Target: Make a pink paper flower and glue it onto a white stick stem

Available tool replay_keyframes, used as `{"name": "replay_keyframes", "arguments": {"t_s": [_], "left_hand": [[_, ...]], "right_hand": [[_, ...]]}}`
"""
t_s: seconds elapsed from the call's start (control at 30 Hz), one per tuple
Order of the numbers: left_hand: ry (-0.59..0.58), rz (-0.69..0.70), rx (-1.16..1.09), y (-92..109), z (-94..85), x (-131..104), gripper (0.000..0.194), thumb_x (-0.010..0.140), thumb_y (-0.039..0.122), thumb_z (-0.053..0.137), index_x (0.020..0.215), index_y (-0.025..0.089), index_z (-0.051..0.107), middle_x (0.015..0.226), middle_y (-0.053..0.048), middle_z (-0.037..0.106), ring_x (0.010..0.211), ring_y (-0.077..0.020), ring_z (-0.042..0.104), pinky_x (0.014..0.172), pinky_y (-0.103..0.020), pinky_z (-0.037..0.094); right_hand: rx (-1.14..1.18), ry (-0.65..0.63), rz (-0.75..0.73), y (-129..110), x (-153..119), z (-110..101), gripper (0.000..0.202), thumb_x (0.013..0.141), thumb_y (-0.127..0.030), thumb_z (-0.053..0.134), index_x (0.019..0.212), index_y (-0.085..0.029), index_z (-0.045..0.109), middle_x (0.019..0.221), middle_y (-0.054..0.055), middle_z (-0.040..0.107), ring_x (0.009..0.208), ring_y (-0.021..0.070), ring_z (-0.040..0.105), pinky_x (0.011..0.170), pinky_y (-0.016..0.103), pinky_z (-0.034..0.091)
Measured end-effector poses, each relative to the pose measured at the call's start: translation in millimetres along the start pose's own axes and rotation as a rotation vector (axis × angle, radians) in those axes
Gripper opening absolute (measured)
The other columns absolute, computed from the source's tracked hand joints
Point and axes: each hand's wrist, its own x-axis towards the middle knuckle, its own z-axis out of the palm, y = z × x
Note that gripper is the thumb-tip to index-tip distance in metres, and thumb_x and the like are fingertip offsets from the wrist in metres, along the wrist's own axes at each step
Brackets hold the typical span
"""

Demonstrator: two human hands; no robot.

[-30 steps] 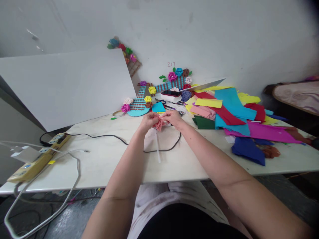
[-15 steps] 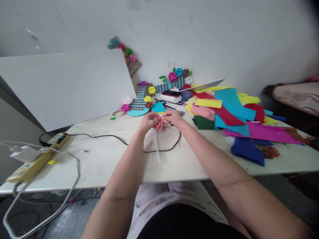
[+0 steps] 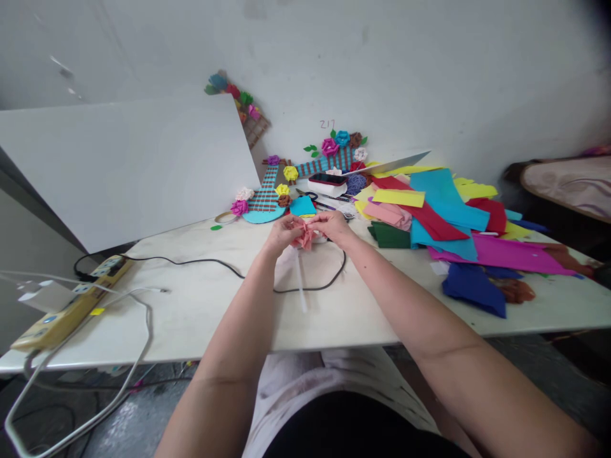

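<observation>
A small crumpled salmon-pink paper piece [image 3: 306,238] is held between both hands over the middle of the table. My left hand [image 3: 285,231] pinches its left side, and my right hand [image 3: 330,226] pinches its upper right with thumb and finger. Just below the paper, a translucent glue stick [image 3: 301,283] points toward the table's front edge. A black cable [image 3: 315,288] curves around beneath the hands. Behind them lie a turquoise paper piece [image 3: 302,205] and a turquoise guitar-shaped piece [image 3: 264,210] with brown strips and paper flowers.
Folded coloured papers [image 3: 443,197] are heaped on the right of the table [image 3: 200,324]. A phone [image 3: 328,179] rests on a white box at the back. A yellow power strip [image 3: 71,308] with white cables lies at the left, and a large white board [image 3: 133,165] stands behind.
The fingers and the pink paper have shifted very slightly; both hands keep their pinch. Nothing else has visibly moved.
</observation>
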Motion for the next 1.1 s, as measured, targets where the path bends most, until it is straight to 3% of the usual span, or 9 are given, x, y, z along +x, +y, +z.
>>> {"name": "replay_keyframes", "arguments": {"t_s": [0.4, 0.63, 0.73, 0.87, 0.97, 1.1], "left_hand": [[0.005, 0.04, -0.065, 2, 0.3, -1, 0.031, 0.054, 0.027, 0.069, 0.08, 0.015, 0.057, 0.058, 0.002, 0.061, 0.043, -0.0093, 0.054, 0.039, -0.018, 0.037], [0.037, 0.04, -0.115, -2, -1.2, 1, 0.027, 0.055, 0.028, 0.07, 0.075, 0.015, 0.057, 0.057, 0.002, 0.06, 0.043, -0.0076, 0.051, 0.041, -0.018, 0.037], [0.05, 0.041, -0.123, -3, -2.5, 1, 0.028, 0.056, 0.03, 0.07, 0.076, 0.015, 0.058, 0.058, 0.002, 0.062, 0.045, -0.0077, 0.052, 0.041, -0.018, 0.035], [0.07, 0.028, -0.121, -4, -3.3, 2, 0.029, 0.055, 0.031, 0.071, 0.076, 0.015, 0.059, 0.058, 0.001, 0.063, 0.045, -0.008, 0.053, 0.041, -0.017, 0.034], [0.081, 0.029, -0.128, -4, -3.4, 2, 0.028, 0.054, 0.029, 0.07, 0.075, 0.014, 0.06, 0.057, 0.001, 0.062, 0.044, -0.0078, 0.052, 0.041, -0.018, 0.035], [0.091, 0.019, -0.134, -2, -2.6, 1, 0.028, 0.053, 0.029, 0.069, 0.076, 0.014, 0.06, 0.057, 0.0, 0.063, 0.045, -0.0085, 0.053, 0.042, -0.018, 0.037]], "right_hand": [[-0.028, -0.023, -0.014, -1, -1, 0, 0.013, 0.061, -0.023, 0.067, 0.07, -0.015, 0.073, 0.063, 0.002, 0.068, 0.049, 0.0104, 0.054, 0.047, 0.023, 0.042], [-0.146, -0.031, -0.14, 2, 4, -7, 0.018, 0.066, -0.027, 0.063, 0.075, -0.015, 0.073, 0.064, 0.001, 0.068, 0.049, 0.0092, 0.051, 0.05, 0.022, 0.041], [-0.357, 0.068, -0.131, 0, 7, -22, 0.025, 0.076, -0.027, 0.054, 0.086, -0.015, 0.073, 0.075, 0.004, 0.071, 0.058, 0.0122, 0.058, 0.057, 0.024, 0.045], [-0.952, 0.23, 0.006, 2, 13, -45, 0.027, 0.08, -0.024, 0.052, 0.094, -0.019, 0.073, 0.098, 0.01, 0.073, 0.093, 0.0219, 0.065, 0.078, 0.03, 0.048], [-1.245, 0.121, 0.193, 8, 16, -56, 0.028, 0.076, -0.018, 0.054, 0.097, -0.017, 0.073, 0.106, 0.016, 0.07, 0.103, 0.0285, 0.064, 0.081, 0.035, 0.048], [-1.35, -0.038, 0.324, 16, 16, -58, 0.036, 0.076, -0.018, 0.058, 0.11, -0.011, 0.069, 0.11, 0.021, 0.067, 0.107, 0.0294, 0.063, 0.083, 0.034, 0.048]]}}
